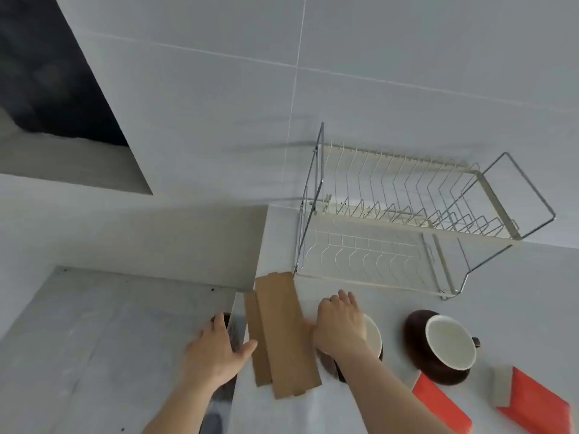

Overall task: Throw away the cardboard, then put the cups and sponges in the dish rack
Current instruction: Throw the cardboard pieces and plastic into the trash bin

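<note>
On pale counter [313, 415] below grey tiled wall [219, 104]: cardboard [282, 336] flat between both released grips, left [216, 352], right [340, 327].

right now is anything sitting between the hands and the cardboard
Nothing visible does. The cardboard lies flat on the counter between the two hands: the left hand is at its left edge, the right hand at its right edge, above a brown cup. Whether either hand touches the cardboard I cannot tell.

Left hand [216, 352] spread flat, right hand [340, 327] open, palm down
</note>
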Demonstrator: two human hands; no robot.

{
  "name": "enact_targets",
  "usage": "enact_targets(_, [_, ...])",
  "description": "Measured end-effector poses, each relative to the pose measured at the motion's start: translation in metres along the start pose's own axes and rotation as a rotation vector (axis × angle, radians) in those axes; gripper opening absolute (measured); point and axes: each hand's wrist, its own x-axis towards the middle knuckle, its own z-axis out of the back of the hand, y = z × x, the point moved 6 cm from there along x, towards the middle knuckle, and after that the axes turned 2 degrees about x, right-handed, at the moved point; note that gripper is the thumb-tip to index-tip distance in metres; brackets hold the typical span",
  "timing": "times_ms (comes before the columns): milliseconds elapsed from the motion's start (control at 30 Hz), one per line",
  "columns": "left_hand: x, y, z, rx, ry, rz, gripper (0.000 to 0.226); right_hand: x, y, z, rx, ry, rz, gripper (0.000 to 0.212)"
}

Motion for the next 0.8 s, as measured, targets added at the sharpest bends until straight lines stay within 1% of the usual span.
enact_targets(67, [0.006,0.006,-0.007,-0.029,0.057,0.055,0.096,0.005,0.009,-0.005,0.001,0.005,0.035,0.044])
enact_targets(133, [0.009,0.007,-0.011,-0.015,0.099,0.052,0.081,0.007,0.016,-0.009,0.037,0.017,0.071,0.039])
enact_targets(200, [0.010,0.002,-0.014,-0.016,0.112,0.008,0.067,0.006,0.026,-0.016,0.094,0.057,0.106,0.040])
enact_targets(267, [0.012,-0.002,-0.014,-0.042,0.083,-0.020,0.059,0.004,0.032,-0.022,0.170,0.097,0.117,0.043])
enact_targets(400, [0.018,-0.005,-0.020,-0.250,0.033,-0.017,0.043,0.004,0.038,-0.029,0.279,0.119,0.124,0.036])
enact_targets(500, [0.019,-0.008,-0.019,-0.324,0.000,-0.053,0.040,0.008,0.038,-0.035,0.251,0.119,0.149,0.030])
enact_targets(600, [0.018,-0.009,-0.014,-0.375,-0.033,-0.088,0.043,0.013,0.038,-0.038,0.237,0.076,0.137,0.033])
enact_targets(733, [0.020,-0.005,-0.015,-0.472,-0.049,-0.100,0.035,0.015,0.045,-0.042,0.219,0.044,0.130,0.046])
enact_targets(800, [0.021,-0.001,-0.016,-0.566,-0.061,-0.063,0.031,0.017,0.047,-0.043,0.222,0.011,0.116,0.042])
